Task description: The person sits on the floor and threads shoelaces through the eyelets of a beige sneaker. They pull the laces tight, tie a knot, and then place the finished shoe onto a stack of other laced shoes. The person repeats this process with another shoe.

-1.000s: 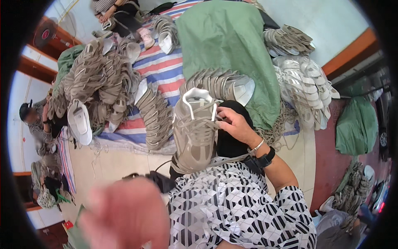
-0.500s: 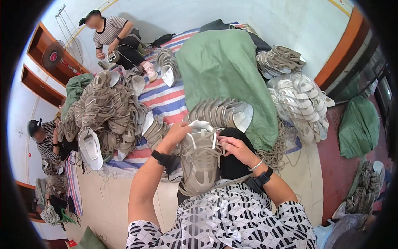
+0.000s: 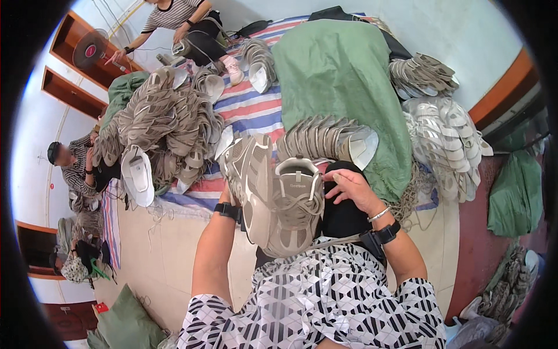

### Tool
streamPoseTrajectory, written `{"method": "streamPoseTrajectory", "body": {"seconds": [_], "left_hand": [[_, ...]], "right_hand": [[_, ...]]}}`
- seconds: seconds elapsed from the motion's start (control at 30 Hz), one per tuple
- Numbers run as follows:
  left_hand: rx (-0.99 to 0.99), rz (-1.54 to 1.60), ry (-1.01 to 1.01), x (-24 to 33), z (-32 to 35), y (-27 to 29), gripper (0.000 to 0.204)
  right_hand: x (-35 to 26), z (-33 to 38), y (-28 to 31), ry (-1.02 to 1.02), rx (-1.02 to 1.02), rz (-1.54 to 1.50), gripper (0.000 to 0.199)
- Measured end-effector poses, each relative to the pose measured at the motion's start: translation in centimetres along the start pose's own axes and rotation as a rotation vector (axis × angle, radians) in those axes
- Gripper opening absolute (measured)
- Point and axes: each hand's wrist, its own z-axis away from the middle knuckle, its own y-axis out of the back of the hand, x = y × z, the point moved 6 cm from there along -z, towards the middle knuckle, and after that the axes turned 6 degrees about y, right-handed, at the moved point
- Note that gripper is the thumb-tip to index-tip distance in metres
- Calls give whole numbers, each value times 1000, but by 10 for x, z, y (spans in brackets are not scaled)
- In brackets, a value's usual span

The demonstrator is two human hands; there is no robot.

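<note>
at centre, shoe upper [image 3: 296,205], toe [image 3: 289,242] and long axis bodyward

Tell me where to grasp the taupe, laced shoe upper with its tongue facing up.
I'd take the shoe upper by its collar's pale right edge, from the right: that curved rim looks exposed, while another taupe upper crowds the left.

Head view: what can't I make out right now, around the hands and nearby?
Head view: fingers of the left hand and their grip, hidden behind the taupe-and-white mesh shoe.
Head view: left flank of the laced taupe shoe with white collar trim, overlapped by that mesh shoe.
Head view: anything under the large green fabric sheet, covered by it.
Head view: head of the co-worker in the striped top, cut off by the upper edge.
</note>
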Motion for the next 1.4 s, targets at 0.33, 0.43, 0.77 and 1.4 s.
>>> {"method": "streamPoseTrajectory", "body": {"seconds": [0.33, 0.43, 0.77, 1.4], "left_hand": [[190, -1047, 50, 27, -44, -21, 33], [84, -1004, -49, -1, -65, -43, 29], [200, -725, 118, -5, -40, -71, 53], [178, -1329, -51, 60, 15, -53, 54]], "right_hand": [[-68, -44, -36, 417, 294, 164, 32], [-37, -69, -33, 413, 191, 459, 38], [-1, -83, -25, -179, -85, -177, 51], [-45, -126, -146, 890, -414, 1521, 79]]}}
